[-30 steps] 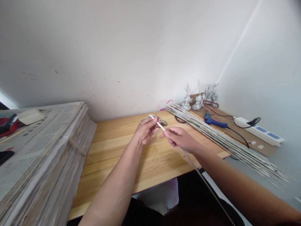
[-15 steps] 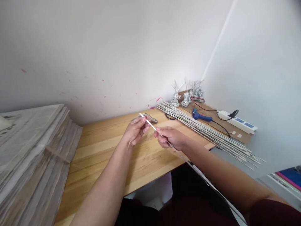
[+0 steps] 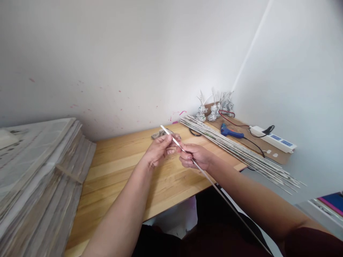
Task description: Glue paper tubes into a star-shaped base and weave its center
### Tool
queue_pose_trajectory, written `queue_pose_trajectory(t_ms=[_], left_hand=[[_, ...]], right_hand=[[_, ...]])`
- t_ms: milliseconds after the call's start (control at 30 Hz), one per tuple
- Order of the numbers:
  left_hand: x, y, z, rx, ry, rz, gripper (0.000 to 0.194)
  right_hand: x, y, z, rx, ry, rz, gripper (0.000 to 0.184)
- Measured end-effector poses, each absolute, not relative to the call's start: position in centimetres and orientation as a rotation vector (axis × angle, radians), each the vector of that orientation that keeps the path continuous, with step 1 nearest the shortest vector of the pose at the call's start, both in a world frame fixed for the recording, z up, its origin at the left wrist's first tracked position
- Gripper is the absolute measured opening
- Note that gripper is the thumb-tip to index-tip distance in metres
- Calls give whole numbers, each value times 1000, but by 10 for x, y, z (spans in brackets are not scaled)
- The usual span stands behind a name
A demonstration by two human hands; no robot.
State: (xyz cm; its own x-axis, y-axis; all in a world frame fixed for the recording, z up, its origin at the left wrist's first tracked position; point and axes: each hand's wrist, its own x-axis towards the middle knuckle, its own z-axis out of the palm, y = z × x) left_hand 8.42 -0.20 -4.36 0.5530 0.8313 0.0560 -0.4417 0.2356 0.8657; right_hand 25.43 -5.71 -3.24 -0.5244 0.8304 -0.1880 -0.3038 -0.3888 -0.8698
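Note:
Both hands are closed on one long, thin paper stick [image 3: 211, 181], pale and straight, which slants from above the table down past my right forearm. My left hand [image 3: 160, 148] pinches it near its white upper end, and a short tip juts beyond the fingers. Just below, my right hand [image 3: 194, 156] wraps round the same stick, its fingers close to the left fingertips. Behind my left hand lies a grey-brown crumpled cloth-like thing [image 3: 158, 135], partly hidden.
A stack of old newspapers [image 3: 77, 157] fills the left side of the wooden table [image 3: 115, 164]. On the right are a bundle of paper sticks [image 3: 227, 146], a blue glue gun [image 3: 233, 133], a power strip [image 3: 278, 140] and several woven figures [image 3: 200, 113] on cardboard.
My left hand has moved slightly right, closer to my right hand, and its fingers now reach further along the stick. The view has shifted a little.

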Motion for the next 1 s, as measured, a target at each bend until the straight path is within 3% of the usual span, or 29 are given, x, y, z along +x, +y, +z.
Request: queue_pose_trajectory(t_ms=[100,333,533,867,1000], left_hand=[[85,-1,-47,1048,495,877,33],[79,14,-50,782,634,1231,23],[77,16,-47,650,731,1335,21],[88,2,-58,1035,631,844,32],[89,1,-59,1126,643,861,31]], right_hand=[[254,-57,-38,-859,-1123,1931,29],[274,-71,-43,-1074,-1264,1844,36],[304,-98,-35,-1372,-1650,1392,39],[296,-100,-43,-1442,-1634,1270,39],[287,-93,-46,-1442,-1632,1276,38]])
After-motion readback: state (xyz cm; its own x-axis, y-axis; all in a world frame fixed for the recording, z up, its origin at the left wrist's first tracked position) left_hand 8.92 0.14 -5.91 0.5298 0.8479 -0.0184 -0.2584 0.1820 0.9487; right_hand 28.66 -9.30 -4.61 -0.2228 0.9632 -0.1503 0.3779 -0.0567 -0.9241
